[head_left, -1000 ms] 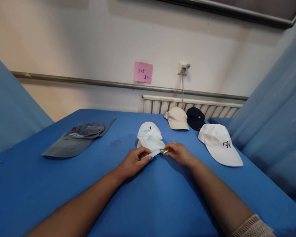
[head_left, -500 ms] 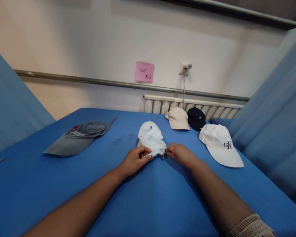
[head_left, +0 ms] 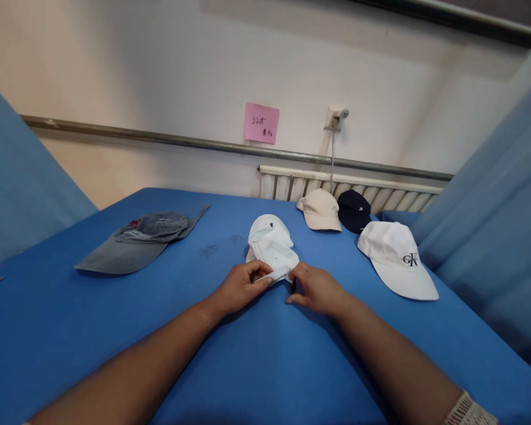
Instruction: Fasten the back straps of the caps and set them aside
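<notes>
A white baseball cap (head_left: 275, 248) with a small dark emblem lies on the blue-covered table (head_left: 256, 354), its back strap toward me. My left hand (head_left: 241, 288) is closed in a pinch on that strap, thumb on top. At the strap's right end, my right hand (head_left: 316, 288) has its thumb spread away from the fingers. A dark buckle (head_left: 293, 287) shows in that gap, by the index finger. The right fingertips touch the edge of the cap and hide part of it.
To the left lies a grey cap (head_left: 133, 248). A white cap with black letters (head_left: 392, 257) is on the right, with a beige cap (head_left: 321, 209) and a navy cap (head_left: 353, 209) behind. A radiator (head_left: 283, 186) stands against the wall; blue curtains (head_left: 500, 224) hang at both sides.
The right thumb has moved down and away from its fingers, and the buckle has turned from sideways to hanging down. My left hand stays on the strap.
</notes>
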A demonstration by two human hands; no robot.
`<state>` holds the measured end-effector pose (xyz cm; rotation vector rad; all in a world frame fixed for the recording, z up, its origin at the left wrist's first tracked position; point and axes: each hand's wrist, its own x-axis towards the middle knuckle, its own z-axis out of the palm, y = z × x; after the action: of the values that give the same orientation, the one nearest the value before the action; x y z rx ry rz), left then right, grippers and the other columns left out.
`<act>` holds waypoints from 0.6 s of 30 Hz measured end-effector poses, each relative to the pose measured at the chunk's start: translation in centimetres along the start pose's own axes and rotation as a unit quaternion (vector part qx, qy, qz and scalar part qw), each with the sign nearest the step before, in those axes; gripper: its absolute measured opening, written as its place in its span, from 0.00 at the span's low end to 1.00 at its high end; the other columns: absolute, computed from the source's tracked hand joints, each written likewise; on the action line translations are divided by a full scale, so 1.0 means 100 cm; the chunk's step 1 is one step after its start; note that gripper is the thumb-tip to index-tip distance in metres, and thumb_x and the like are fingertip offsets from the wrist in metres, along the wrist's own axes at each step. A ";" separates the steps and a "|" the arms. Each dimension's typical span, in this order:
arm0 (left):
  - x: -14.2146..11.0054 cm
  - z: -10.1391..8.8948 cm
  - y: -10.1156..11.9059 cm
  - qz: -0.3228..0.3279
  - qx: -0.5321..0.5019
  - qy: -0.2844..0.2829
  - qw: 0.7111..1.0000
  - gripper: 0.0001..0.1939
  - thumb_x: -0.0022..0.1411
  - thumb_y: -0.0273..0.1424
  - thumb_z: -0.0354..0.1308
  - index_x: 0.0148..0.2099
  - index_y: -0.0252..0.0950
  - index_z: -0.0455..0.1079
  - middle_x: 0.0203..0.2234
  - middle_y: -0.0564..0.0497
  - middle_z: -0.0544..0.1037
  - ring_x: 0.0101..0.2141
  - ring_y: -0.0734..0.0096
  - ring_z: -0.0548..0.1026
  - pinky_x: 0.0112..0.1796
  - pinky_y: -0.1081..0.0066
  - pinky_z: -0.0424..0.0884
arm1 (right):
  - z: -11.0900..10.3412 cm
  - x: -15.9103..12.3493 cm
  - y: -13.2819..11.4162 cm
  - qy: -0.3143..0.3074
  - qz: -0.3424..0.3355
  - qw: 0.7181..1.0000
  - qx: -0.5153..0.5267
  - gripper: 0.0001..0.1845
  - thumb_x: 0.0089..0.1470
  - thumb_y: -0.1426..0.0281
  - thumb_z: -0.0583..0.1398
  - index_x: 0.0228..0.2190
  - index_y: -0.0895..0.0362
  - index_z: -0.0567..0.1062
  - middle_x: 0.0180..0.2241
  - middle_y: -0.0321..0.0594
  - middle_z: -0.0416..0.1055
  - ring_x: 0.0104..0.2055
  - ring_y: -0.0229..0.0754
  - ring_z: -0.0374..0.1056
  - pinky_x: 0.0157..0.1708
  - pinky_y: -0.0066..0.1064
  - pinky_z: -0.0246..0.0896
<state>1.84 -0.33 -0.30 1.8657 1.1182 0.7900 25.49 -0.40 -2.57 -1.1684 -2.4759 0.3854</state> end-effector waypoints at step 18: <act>0.001 0.000 0.001 -0.007 0.005 -0.010 1.000 0.14 0.58 0.40 0.57 0.37 0.35 0.73 0.24 0.55 0.71 0.26 0.73 0.65 0.29 0.73 0.61 | 0.002 0.001 0.017 0.016 0.014 0.994 0.107 0.14 0.49 0.74 0.65 0.40 0.56 0.71 0.37 0.38 0.70 0.35 0.39 0.67 0.36 0.29 0.60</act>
<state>1.92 -0.31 -0.17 1.8670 1.1235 0.7579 26.48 0.75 -3.40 -1.1129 -2.3265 0.6181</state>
